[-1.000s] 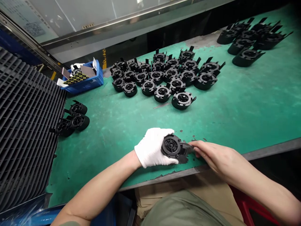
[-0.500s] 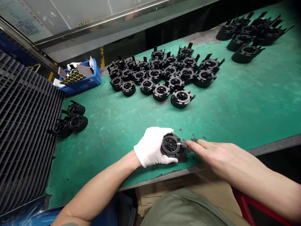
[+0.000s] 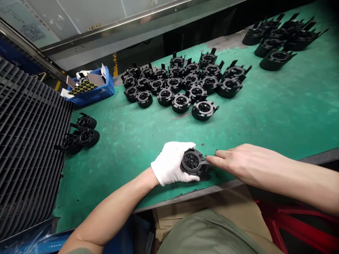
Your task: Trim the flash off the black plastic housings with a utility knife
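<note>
My left hand [image 3: 169,164], in a white glove, grips a round black plastic housing [image 3: 191,161] by its left side. The housing rests near the table's front edge, its ribbed round face turned up. My bare right hand [image 3: 233,160] is closed at the housing's right rim, index finger stretched toward it. Between its fingers is a small metal blade [image 3: 203,162], mostly hidden, with its tip at the rim. Dark scraps lie on the table around the housing.
Many similar black housings [image 3: 181,102] stand grouped at the back middle, others [image 3: 275,60] at the far right, and a few [image 3: 88,137] at the left. A blue bin [image 3: 97,94] with stickers stands back left, beside stacked grey slatted trays [image 3: 31,151]. The green tabletop [image 3: 265,116] ends in front of me.
My right hand has turned and risen slightly, and the blade in it now shows less. The left hand and the housing have stayed almost in place.
</note>
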